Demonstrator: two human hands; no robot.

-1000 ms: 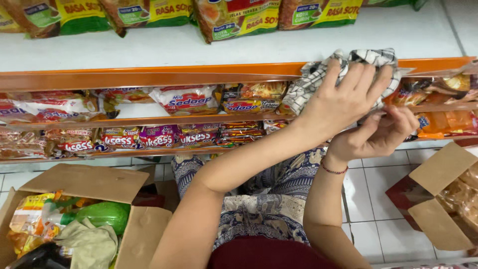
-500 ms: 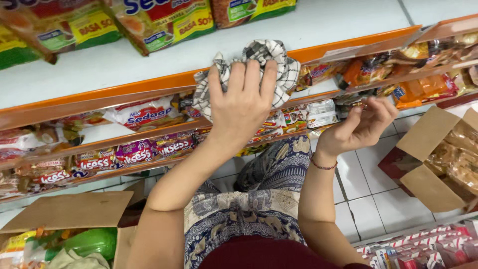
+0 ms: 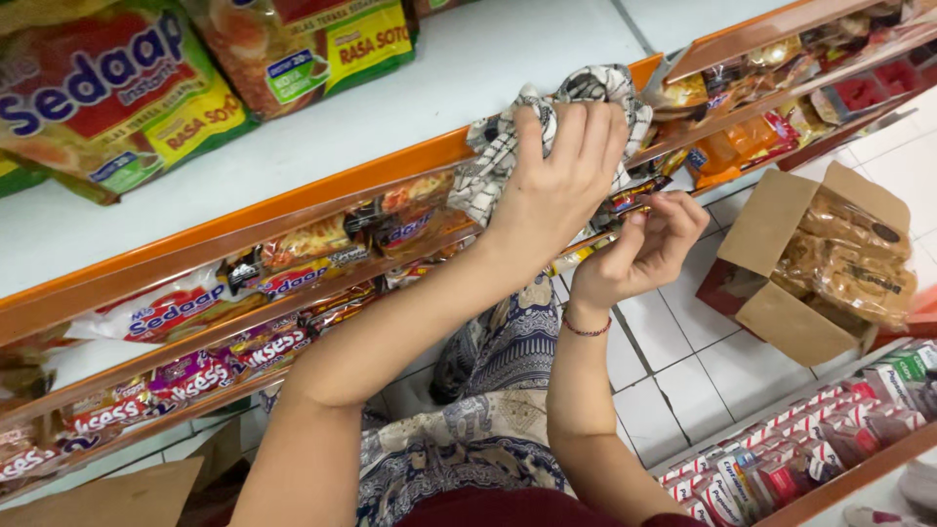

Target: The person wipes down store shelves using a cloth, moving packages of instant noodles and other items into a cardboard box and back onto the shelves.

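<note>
You are standing at orange-edged store shelves (image 3: 293, 210) over a white tiled floor (image 3: 683, 381). Your left hand (image 3: 561, 185) is pressing a checked black-and-white cloth (image 3: 586, 93) onto the top shelf's front edge, fingers spread flat over it, not curled. Just below, your right hand (image 3: 644, 249) is pinching a thin packet (image 3: 625, 205) at the lower shelf's lip. Noodle packets (image 3: 107, 98) are crowding the white shelf top to the left, leaving bare room beside the cloth. To the right, an open cardboard box (image 3: 781, 254) is holding brown wrapped snacks (image 3: 849, 263). Small red-and-white cartons (image 3: 781, 468) are lining a low rack.
</note>
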